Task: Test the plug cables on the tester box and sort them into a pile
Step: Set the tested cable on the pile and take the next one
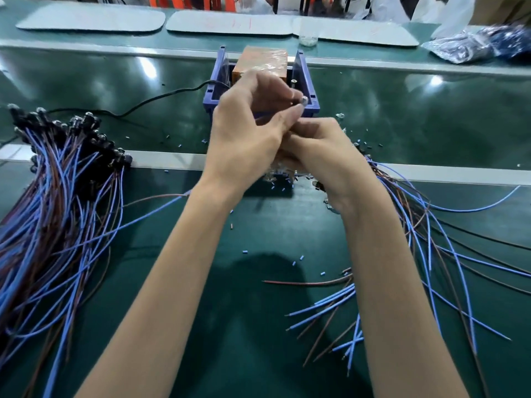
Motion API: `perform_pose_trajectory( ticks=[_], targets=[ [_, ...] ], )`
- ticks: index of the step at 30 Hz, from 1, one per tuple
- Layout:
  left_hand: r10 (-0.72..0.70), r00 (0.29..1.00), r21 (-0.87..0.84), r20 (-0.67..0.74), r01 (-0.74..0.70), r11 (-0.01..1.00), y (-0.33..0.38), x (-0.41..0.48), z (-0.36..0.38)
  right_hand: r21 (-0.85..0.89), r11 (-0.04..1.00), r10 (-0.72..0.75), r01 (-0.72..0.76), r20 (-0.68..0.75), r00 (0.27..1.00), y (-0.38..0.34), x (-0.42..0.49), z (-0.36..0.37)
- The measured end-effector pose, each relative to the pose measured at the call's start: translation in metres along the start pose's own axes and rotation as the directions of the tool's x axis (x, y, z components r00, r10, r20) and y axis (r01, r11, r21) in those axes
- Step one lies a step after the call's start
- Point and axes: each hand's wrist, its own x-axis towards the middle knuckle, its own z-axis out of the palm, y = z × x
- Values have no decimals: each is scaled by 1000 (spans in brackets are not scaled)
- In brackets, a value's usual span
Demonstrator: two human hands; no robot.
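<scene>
**Risks.**
- The sorted pile [57, 182] lies at the left with its leads fanned toward the middle. One blue lead runs up to the left forearm, so a sweep of that arm could probably drag tested cables back into the work area.
- The untested cables [431, 231] at the right are crossed and tangled. Drawing one free would likely pull its neighbours along.
- The left hand [247, 130] pinches one plug [304, 100] between thumb and forefinger, just before the near right corner of the tester box [311, 90]. A skewed entry could give a false result.
- The right hand [321, 159] grips a bunch of the untested cables with its fingers curled in. A loosened grip could scatter them.
- Insulation offcuts [244, 251] litter the green bench [431, 122] and could foul a contact.

**Not verifiable.**
- The sorted pile is cut off at the left edge.
- The left hand covers the front of the tester box, so its socket cannot be confirmed.
- The right fingertips are tucked out of sight.
- The plug is blurred.
</scene>
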Motion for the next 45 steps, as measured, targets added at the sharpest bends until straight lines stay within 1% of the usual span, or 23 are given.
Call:
perform_pose_trajectory(
  ticks=[1,3,5,6,7,8,9,11,14,16,19,21,23,25,28,30,32,34,35,37,40,43,45],
  targets=[
    [18,1000,1,-25,-18,1000,4,-1,1,54,998,-10,11,-14,1000,-2,0,2],
    [111,984,78,-141,-101,992,12,-3,3,163,987,0,14,-82,997,-8,0,7],
    [205,952,159,-228,-172,972,19,-6,5,205,978,-4,40,-171,985,-10,1,10],
    [187,955,148,-228,-156,977,20,-8,6,224,973,-12,59,-204,979,-11,2,11],
    [91,975,74,-204,-77,994,23,-9,9,240,967,-27,84,-229,973,-13,1,12],
    [-53,984,-42,-170,46,998,25,-10,13,266,958,-38,106,-249,968,-13,1,12],
    [-205,968,-147,-142,184,972,24,-9,17,276,953,-45,122,-270,962,-13,1,11],
    [-441,893,-261,-86,407,875,21,-6,23,266,954,-48,137,-317,947,-14,1,8],
    [-595,801,-434,67,560,706,20,-5,27,245,962,-18,119,-378,926,-14,3,1],
    [-639,768,-523,41,562,641,18,-6,27,221,970,-7,101,-393,920,-15,3,-3],
    [-700,705,-658,-111,475,584,16,-4,25,250,963,2,100,-379,925,-16,3,-7],
    [-731,649,-721,-210,403,564,12,-1,18,305,947,27,97,-379,925,-18,3,-10],
    [-740,618,-751,-264,349,560,8,4,8,366,926,54,92,-371,927,-17,3,-12],
    [-734,614,-768,-291,308,562,6,8,-1,386,920,79,73,-363,928,-16,3,-16],
    [-691,660,-784,-295,247,570,4,11,-7,298,954,74,34,-344,936,-14,1,-23],
    [-645,696,-741,-316,244,626,3,11,-6,213,977,51,22,-334,941,-11,0,-27],
    [-580,738,-631,-345,275,725,1,11,-4,153,988,40,14,-339,940,-9,-1,-29],
    [-537,772,-525,-340,319,789,-2,11,-6,116,993,41,0,-344,938,-8,-2,-29],
    [-516,801,-475,-303,342,811,-4,12,-7,104,995,42,-6,-346,937,-7,-2,-30],
    [-459,875,-374,-155,379,847,-5,13,-6,83,996,39,-11,-349,936,-7,-2,-30],
    [-357,933,-136,34,359,923,-9,10,-3,78,997,18,11,-359,933,-6,-2,-29],
    [-317,924,95,212,303,948,-14,6,1,104,994,0,42,-377,926,-5,-2,-28],
    [-325,900,189,290,279,941,-16,4,3,163,984,2,64,-378,926,-5,-2,-29]
  ],
)
